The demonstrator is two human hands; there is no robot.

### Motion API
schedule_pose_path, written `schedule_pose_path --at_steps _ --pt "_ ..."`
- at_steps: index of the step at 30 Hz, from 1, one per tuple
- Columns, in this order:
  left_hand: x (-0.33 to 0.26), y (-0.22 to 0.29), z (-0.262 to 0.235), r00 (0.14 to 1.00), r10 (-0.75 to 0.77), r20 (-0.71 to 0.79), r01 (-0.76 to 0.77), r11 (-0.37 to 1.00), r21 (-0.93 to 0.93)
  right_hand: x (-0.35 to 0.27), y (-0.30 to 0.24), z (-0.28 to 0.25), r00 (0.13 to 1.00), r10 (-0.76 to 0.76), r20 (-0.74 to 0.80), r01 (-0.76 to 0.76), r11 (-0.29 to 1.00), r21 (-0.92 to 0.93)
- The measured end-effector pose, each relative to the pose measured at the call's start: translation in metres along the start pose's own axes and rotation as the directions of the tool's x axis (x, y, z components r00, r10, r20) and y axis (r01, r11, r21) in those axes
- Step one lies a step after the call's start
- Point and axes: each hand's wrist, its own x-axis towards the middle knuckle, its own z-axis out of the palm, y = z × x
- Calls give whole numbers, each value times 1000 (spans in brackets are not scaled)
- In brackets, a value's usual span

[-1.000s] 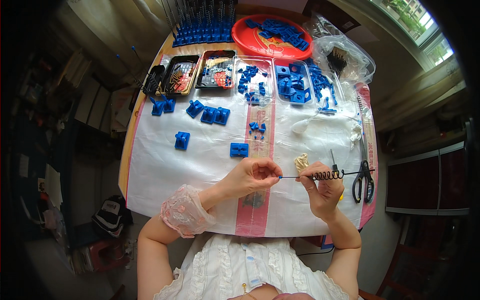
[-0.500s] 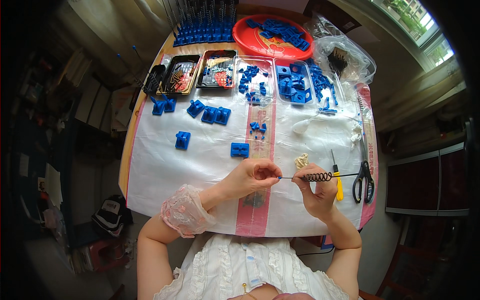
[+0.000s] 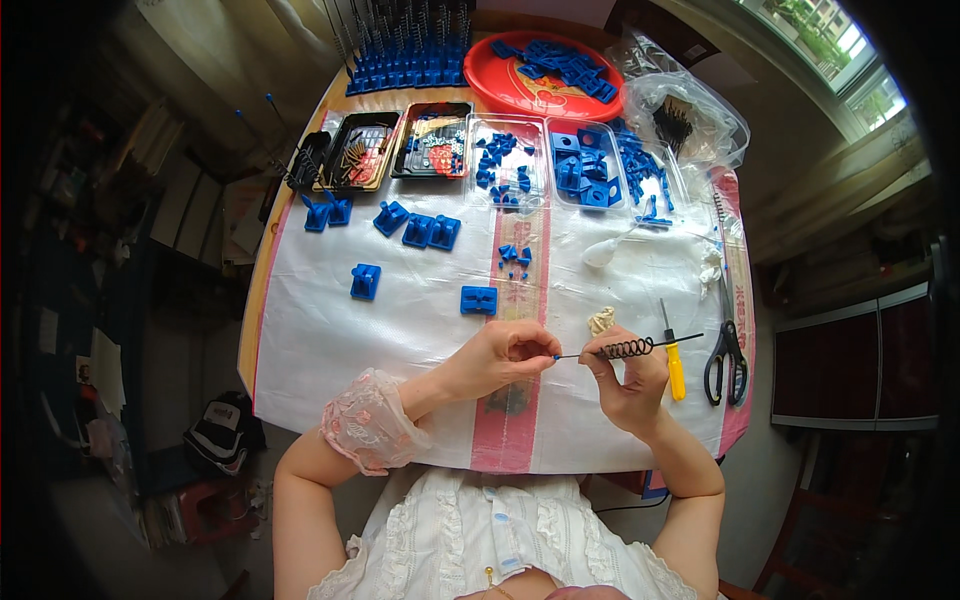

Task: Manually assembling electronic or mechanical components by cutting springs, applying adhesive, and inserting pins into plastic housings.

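A thin metal rod (image 3: 668, 341) with a black coil spring (image 3: 627, 348) on it lies level between my hands, above the near edge of the white sheet. My left hand (image 3: 500, 358) pinches the rod's left end, where a small blue tip shows. My right hand (image 3: 630, 382) grips the rod just under the spring, fingers curled around it. The nearest loose blue plastic block (image 3: 479, 299) lies on the sheet just beyond my left hand.
A yellow-handled screwdriver (image 3: 674, 360) and black scissors (image 3: 726, 352) lie right of my right hand. Blue blocks (image 3: 418, 229) are scattered mid-table. Farther back stand trays of small parts (image 3: 432, 140), a red plate (image 3: 550, 92) of blue pieces, a rack of spring rods (image 3: 405, 62) and a clear bag (image 3: 690, 112).
The spring has slid left along the rod, toward my left hand. Both hands stay in nearly the same place.
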Motion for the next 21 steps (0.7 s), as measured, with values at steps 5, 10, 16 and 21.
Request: schedule_pose_path --at_steps 5,10,16,21 --pt "0 -4 0 1000 4 -1 -4 1000 1 0 -1 2 1000 2 -2 -3 1000 -1" --pt "0 -3 -1 1000 -6 -3 6 999 44 1 0 3 1000 -10 7 10 999 -30" --pt "0 -3 -2 1000 14 -7 -13 995 101 1 0 5 1000 -16 11 16 999 -42" --pt "-1 2 -2 998 56 -27 -50 977 206 1 0 7 999 -44 13 45 998 -51"
